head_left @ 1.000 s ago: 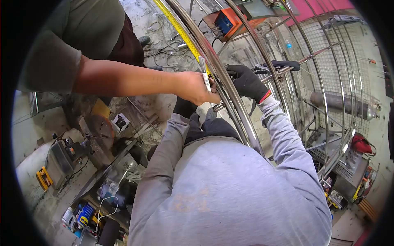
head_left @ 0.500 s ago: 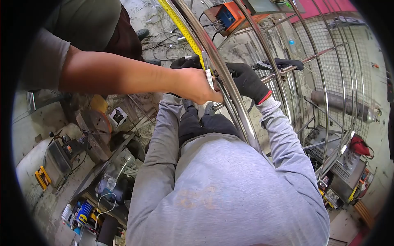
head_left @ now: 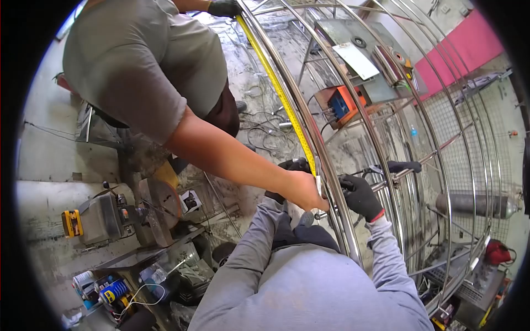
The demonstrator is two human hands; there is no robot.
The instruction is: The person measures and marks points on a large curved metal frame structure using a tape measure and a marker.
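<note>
My left hand point(head_left: 295, 165), in a black glove, is beside the lower part of a yellow measuring tape point(head_left: 279, 88). A co-worker's bare hand and forearm cover most of its fingers. The tape runs along a shiny metal tube point(head_left: 301, 105) of a curved frame. My right hand point(head_left: 361, 197), in a black glove with a red cuff edge, is closed at the tube's right side; what its fingertips grip is hidden. Between my hands, the co-worker's bare hand point(head_left: 307, 190) holds a white marker point(head_left: 318, 185) against the tube. Their gloved other hand point(head_left: 224, 7) is at the tape's upper stretch.
A tool with a dark handle point(head_left: 404, 166) sits on a crossbar right of my hand. Beyond the bars are an orange machine point(head_left: 346, 107), a metal table point(head_left: 353, 36) and a gas cylinder point(head_left: 475, 205). At left stand a grinding machine point(head_left: 99, 212) and spray cans point(head_left: 113, 291).
The view has shifted, so my hands and the tube appear lower and further right. More of the co-worker, the upper tape and their gloved hand now shows. Hands and marker stay together at the tube.
</note>
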